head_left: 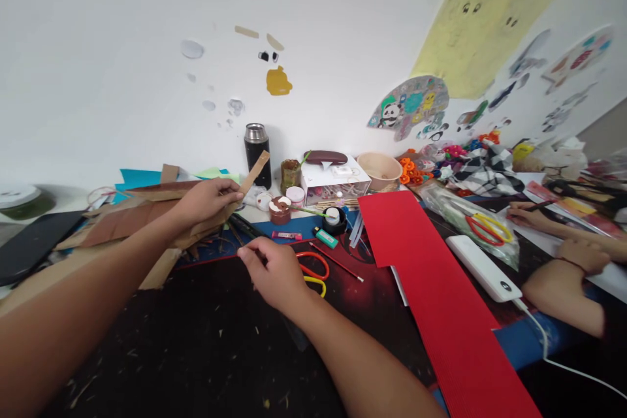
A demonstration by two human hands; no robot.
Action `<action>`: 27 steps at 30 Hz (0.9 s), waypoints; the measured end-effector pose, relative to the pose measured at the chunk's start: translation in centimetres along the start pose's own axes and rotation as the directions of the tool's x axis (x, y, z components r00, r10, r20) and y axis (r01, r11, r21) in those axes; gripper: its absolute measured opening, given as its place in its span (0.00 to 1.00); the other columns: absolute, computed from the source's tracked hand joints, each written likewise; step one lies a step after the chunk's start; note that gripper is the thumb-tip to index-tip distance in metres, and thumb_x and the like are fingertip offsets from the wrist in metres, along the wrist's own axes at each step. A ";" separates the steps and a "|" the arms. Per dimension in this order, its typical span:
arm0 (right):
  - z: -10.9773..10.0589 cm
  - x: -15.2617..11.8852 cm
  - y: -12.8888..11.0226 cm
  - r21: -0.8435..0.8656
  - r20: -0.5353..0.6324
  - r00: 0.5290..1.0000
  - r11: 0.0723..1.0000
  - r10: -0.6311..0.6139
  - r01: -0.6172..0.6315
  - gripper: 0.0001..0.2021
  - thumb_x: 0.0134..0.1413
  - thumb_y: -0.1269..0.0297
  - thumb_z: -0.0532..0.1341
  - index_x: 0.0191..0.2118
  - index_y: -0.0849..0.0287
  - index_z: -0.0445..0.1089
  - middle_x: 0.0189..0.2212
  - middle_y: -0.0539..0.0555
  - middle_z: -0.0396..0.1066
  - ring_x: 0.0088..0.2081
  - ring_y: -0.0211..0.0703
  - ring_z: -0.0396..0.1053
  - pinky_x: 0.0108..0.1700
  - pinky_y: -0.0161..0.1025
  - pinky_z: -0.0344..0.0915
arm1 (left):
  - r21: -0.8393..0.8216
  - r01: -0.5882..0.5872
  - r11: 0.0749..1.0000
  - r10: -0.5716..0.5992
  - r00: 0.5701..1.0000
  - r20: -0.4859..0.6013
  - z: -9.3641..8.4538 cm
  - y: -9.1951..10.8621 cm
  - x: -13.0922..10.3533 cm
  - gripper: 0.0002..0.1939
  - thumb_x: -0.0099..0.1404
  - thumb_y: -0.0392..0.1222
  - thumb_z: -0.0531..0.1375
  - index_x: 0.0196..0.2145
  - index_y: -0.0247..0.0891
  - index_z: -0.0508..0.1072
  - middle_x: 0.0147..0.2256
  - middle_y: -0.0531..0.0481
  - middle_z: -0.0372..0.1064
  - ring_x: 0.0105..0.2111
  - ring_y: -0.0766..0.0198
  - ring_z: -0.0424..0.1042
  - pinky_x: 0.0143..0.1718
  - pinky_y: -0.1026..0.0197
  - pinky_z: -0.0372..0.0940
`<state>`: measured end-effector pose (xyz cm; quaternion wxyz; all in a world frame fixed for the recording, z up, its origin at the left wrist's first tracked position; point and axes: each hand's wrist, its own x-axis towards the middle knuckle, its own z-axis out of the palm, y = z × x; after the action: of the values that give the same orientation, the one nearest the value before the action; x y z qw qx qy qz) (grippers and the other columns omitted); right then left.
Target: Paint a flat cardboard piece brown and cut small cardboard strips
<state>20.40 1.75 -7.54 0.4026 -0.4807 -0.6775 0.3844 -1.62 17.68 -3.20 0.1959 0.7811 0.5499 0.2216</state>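
My left hand is closed on a narrow strip of brown cardboard, which slants up to the right past my fingertips. Below it lies a pile of torn brown cardboard. My right hand is in front of the pile, above the dark table, with thumb and fingers pinched together; what they hold, if anything, I cannot make out. Just right of that hand are scissors with red and yellow handles, partly hidden behind it. A red pencil and a green lighter lie close by.
A long red corrugated sheet crosses the table on the right, beside a white power bank with a cable. Another person's hands are at far right. A black flask and a white box stand by the wall.
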 end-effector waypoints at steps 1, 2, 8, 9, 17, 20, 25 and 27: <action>0.0 0.1 0.2 0.038 -0.012 1.000 0.999 0.023 -0.022 0.12 0.77 0.53 0.66 0.45 0.54 0.82 0.25 0.47 0.76 0.29 0.43 0.76 0.35 0.36 0.65 | 0.004 -0.011 1.000 0.011 1.000 -0.002 0.2 0.0 -0.1 0.24 0.63 0.69 0.59 0.35 0.47 0.80 0.35 0.48 0.83 0.38 0.49 0.78 0.45 0.53 0.70; 0.1 0.1 0.3 0.069 -0.021 0.999 0.997 0.042 -0.040 0.12 0.77 0.52 0.66 0.45 0.54 0.82 0.23 0.46 0.74 0.27 0.43 0.74 0.34 0.36 0.64 | 0.010 -0.024 1.000 0.024 1.000 -0.004 0.3 0.0 -0.1 0.23 0.64 0.68 0.59 0.35 0.47 0.81 0.37 0.47 0.84 0.40 0.48 0.79 0.47 0.53 0.71; 0.3 0.4 1.1 0.184 -0.031 0.997 0.981 0.072 -0.065 0.14 0.76 0.51 0.65 0.41 0.54 0.79 0.20 0.44 0.68 0.22 0.41 0.70 0.28 0.35 0.62 | 0.030 -0.086 0.996 0.086 0.996 0.018 1.2 0.0 -0.3 0.21 0.66 0.63 0.58 0.37 0.47 0.83 0.41 0.46 0.85 0.44 0.47 0.80 0.52 0.53 0.71; 0.4 0.4 1.2 0.201 -0.030 0.997 0.977 0.072 -0.065 0.14 0.75 0.50 0.65 0.41 0.54 0.78 0.19 0.44 0.68 0.21 0.41 0.70 0.28 0.35 0.62 | 0.029 -0.090 0.995 0.090 0.996 0.023 1.4 -0.1 -0.3 0.22 0.66 0.63 0.57 0.38 0.47 0.83 0.41 0.45 0.85 0.44 0.47 0.80 0.51 0.53 0.72; 0.1 0.9 1.1 0.391 -0.034 0.990 0.913 0.139 -0.115 0.16 0.72 0.45 0.65 0.43 0.55 0.75 0.19 0.41 0.67 0.18 0.38 0.67 0.23 0.32 0.62 | -0.005 -0.094 0.996 0.094 0.995 0.013 2.2 -0.4 -0.6 0.24 0.67 0.63 0.54 0.40 0.45 0.83 0.41 0.44 0.86 0.44 0.46 0.81 0.52 0.52 0.72; -0.2 1.1 1.0 0.430 -0.039 0.985 0.893 0.168 -0.136 0.19 0.71 0.42 0.65 0.44 0.55 0.74 0.19 0.41 0.67 0.17 0.37 0.66 0.22 0.32 0.61 | -0.025 -0.084 0.996 0.083 0.997 -0.004 2.0 -0.3 -0.9 0.24 0.67 0.64 0.54 0.39 0.46 0.83 0.41 0.45 0.86 0.44 0.46 0.81 0.52 0.52 0.73; -0.1 1.2 1.3 0.453 -0.021 0.982 0.878 0.186 -0.156 0.21 0.70 0.41 0.66 0.47 0.56 0.74 0.20 0.42 0.69 0.17 0.37 0.66 0.20 0.32 0.60 | -0.034 -0.039 0.999 0.037 0.997 -0.067 0.7 0.2 -1.0 0.23 0.67 0.65 0.56 0.36 0.47 0.81 0.42 0.44 0.85 0.45 0.45 0.80 0.52 0.51 0.72; 0.0 1.1 1.3 0.447 -0.005 0.983 0.880 0.184 -0.162 0.20 0.70 0.42 0.65 0.47 0.56 0.74 0.20 0.42 0.69 0.17 0.36 0.66 0.20 0.31 0.60 | -0.039 -0.010 0.999 0.007 0.996 -0.084 0.1 0.5 -0.9 0.22 0.66 0.64 0.56 0.35 0.47 0.80 0.39 0.45 0.84 0.42 0.46 0.79 0.50 0.51 0.72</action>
<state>20.60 3.15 -8.57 0.4815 -0.4435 -0.5166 0.5518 -1.43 16.67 -3.07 0.1871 0.7695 0.5497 0.2659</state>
